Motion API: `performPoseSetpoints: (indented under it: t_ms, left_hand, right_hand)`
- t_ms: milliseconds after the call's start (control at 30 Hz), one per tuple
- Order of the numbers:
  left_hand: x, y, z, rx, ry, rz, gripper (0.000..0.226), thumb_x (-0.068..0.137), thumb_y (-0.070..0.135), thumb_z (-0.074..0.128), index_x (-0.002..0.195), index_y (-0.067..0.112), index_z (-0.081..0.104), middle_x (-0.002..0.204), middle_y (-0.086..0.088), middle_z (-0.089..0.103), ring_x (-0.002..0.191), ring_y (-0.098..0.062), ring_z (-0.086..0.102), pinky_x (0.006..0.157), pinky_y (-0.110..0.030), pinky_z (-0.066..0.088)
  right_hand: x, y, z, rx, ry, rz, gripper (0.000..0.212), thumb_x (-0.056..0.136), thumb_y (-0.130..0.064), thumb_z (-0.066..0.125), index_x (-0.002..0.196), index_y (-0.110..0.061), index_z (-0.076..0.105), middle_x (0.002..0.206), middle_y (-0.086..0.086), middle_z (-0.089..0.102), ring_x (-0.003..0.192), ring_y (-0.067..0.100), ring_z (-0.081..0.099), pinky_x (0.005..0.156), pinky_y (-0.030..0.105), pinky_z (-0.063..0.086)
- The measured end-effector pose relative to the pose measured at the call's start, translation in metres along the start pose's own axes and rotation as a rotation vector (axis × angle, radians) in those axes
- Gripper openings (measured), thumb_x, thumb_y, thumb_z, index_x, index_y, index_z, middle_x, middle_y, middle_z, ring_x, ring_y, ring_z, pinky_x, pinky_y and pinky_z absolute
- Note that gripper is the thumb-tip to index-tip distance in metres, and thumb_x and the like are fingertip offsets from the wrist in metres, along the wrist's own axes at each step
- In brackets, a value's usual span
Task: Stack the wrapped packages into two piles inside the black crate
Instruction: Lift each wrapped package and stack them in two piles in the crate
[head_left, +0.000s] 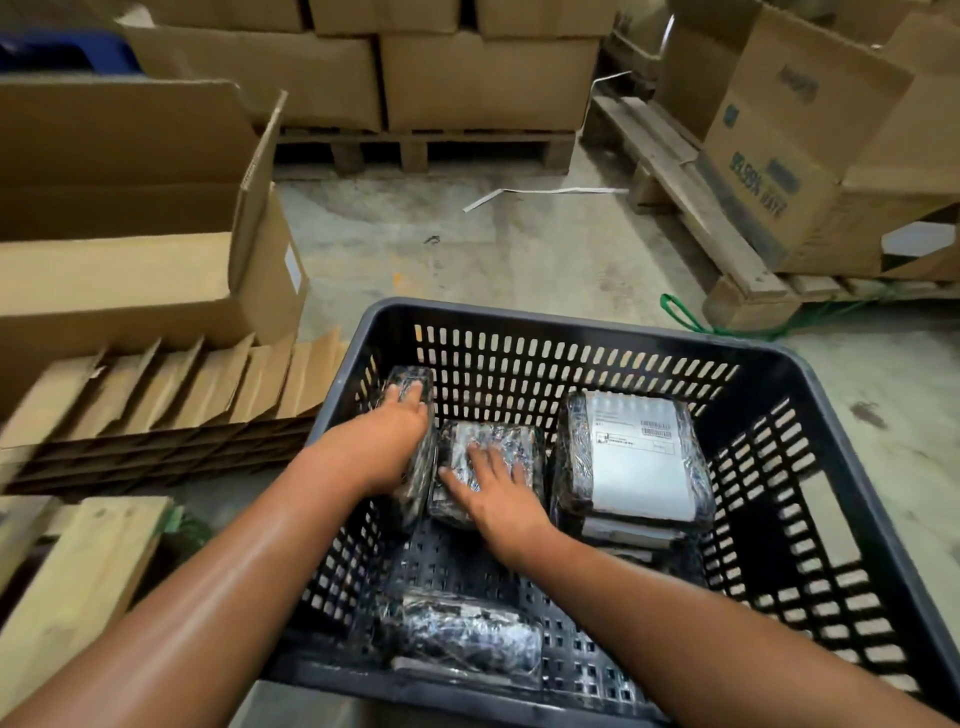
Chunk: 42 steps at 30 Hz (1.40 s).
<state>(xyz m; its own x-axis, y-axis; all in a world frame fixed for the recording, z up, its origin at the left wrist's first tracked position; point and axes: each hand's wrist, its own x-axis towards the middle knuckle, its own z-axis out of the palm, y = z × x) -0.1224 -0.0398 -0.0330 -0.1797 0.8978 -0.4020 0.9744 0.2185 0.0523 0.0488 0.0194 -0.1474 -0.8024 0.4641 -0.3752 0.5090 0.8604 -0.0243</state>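
The black slotted crate (587, 338) stands on the floor below me. My left hand (387, 441) grips a wrapped package (418, 384) that stands on edge against the crate's left wall. My right hand (491, 493) lies flat, fingers spread, on a second wrapped package (511, 441) lying in the middle. To the right stands a pile of packages, the top one (639, 457) bearing a white shipping label. Another wrapped package (462, 634) lies at the near side of the crate floor.
An open cardboard box (130, 234) and a row of folded cartons (171, 389) are on the left. Wooden pallets with boxes (441, 78) stand behind and to the right (805, 156). A green strap (680, 317) lies on the concrete floor.
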Motion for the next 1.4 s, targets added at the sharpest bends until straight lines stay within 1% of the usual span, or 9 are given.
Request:
performPoseSetpoints:
  t_ms: [200,333,467,567,667,900,1133,1233,1400]
  left_hand:
    - [-0.001,0.002,-0.002,-0.049,0.0,-0.009,0.099,0.08,-0.009,0.073,0.158,0.003,0.013,0.167,-0.016,-0.011,0.153,-0.035,-0.002,0.121,-0.045,0.025]
    - [0.0,0.0,-0.005,-0.141,-0.004,-0.02,0.094,0.08,-0.004,0.075,0.157,0.008,0.021,0.167,-0.012,-0.01,0.153,-0.033,-0.004,0.122,-0.046,0.022]
    - [0.0,-0.003,-0.012,-0.223,-0.03,0.005,0.11,0.075,0.018,0.087,0.16,0.022,0.016,0.169,-0.005,-0.004,0.154,-0.03,-0.001,0.123,-0.046,0.017]
    - [-0.001,-0.008,-0.019,-0.411,0.015,0.07,0.112,0.076,0.027,0.087,0.16,0.033,0.013,0.168,0.003,0.009,0.154,-0.021,0.009,0.124,-0.045,0.017]
    - [-0.002,-0.012,-0.027,-0.683,0.107,0.196,0.102,0.079,0.025,0.086,0.156,0.043,0.021,0.163,0.016,0.024,0.149,-0.008,0.023,0.122,-0.036,0.021]
    - [-0.008,0.014,-0.043,-1.099,0.252,0.405,0.095,0.072,0.039,0.089,0.148,0.054,0.035,0.153,0.037,0.033,0.135,0.011,0.039,0.099,-0.012,0.044]
    - [-0.001,0.025,-0.043,-1.37,0.196,0.403,0.088,0.077,0.036,0.086,0.147,0.057,0.037,0.151,0.033,0.04,0.132,-0.002,0.051,0.097,-0.024,0.052]
    - [0.002,0.027,-0.034,-1.593,0.211,0.299,0.09,0.076,0.029,0.087,0.143,0.064,0.036,0.141,0.031,0.053,0.123,-0.009,0.061,0.089,-0.032,0.058]
    - [0.005,0.025,-0.021,-1.498,0.166,0.233,0.09,0.084,0.031,0.069,0.145,0.065,0.011,0.129,0.048,0.049,0.114,0.011,0.059,0.083,-0.024,0.058]
  right_hand:
    - [0.002,0.002,-0.04,0.024,-0.025,-0.043,0.099,0.087,-0.005,0.078,0.164,-0.01,0.016,0.165,0.027,0.029,0.149,0.053,0.028,0.118,0.057,0.038]
    - [-0.003,0.026,-0.076,0.276,0.079,-0.093,0.07,0.074,-0.013,0.083,0.14,-0.01,0.06,0.123,0.013,0.073,0.104,0.026,0.07,0.091,0.039,0.059]
    - [-0.012,0.059,-0.104,0.636,0.156,-0.049,0.071,0.072,-0.011,0.079,0.141,-0.01,0.063,0.099,-0.012,0.076,0.059,-0.014,0.057,0.059,0.006,0.045]
    - [-0.024,0.075,-0.121,0.833,0.224,-0.063,0.072,0.068,-0.012,0.076,0.139,-0.01,0.066,0.115,-0.021,0.073,0.07,-0.025,0.055,0.065,0.004,0.043]
    - [-0.04,0.09,-0.135,1.095,0.234,-0.11,0.068,0.072,0.006,0.073,0.138,-0.011,0.067,0.095,-0.026,0.075,0.082,-0.014,0.063,0.075,0.012,0.049]
    - [-0.083,0.13,-0.165,1.675,0.322,-0.233,0.057,0.069,0.009,0.073,0.113,-0.026,0.083,0.107,0.018,0.079,0.091,0.021,0.075,0.08,0.033,0.062]
    - [-0.089,0.136,-0.158,1.844,0.497,-0.135,0.05,0.077,-0.02,0.083,0.126,-0.028,0.074,0.12,0.008,0.078,0.106,0.023,0.075,0.08,0.036,0.064]
    - [-0.096,0.135,-0.156,1.601,0.429,-0.075,0.09,0.062,-0.024,0.099,0.142,-0.043,0.061,0.138,0.002,0.066,0.116,0.025,0.07,0.084,0.046,0.064]
    - [-0.089,0.104,-0.149,0.966,0.279,0.027,0.162,0.039,-0.052,0.103,0.159,-0.056,-0.007,0.174,-0.003,-0.012,0.157,0.013,-0.01,0.127,0.048,0.014]
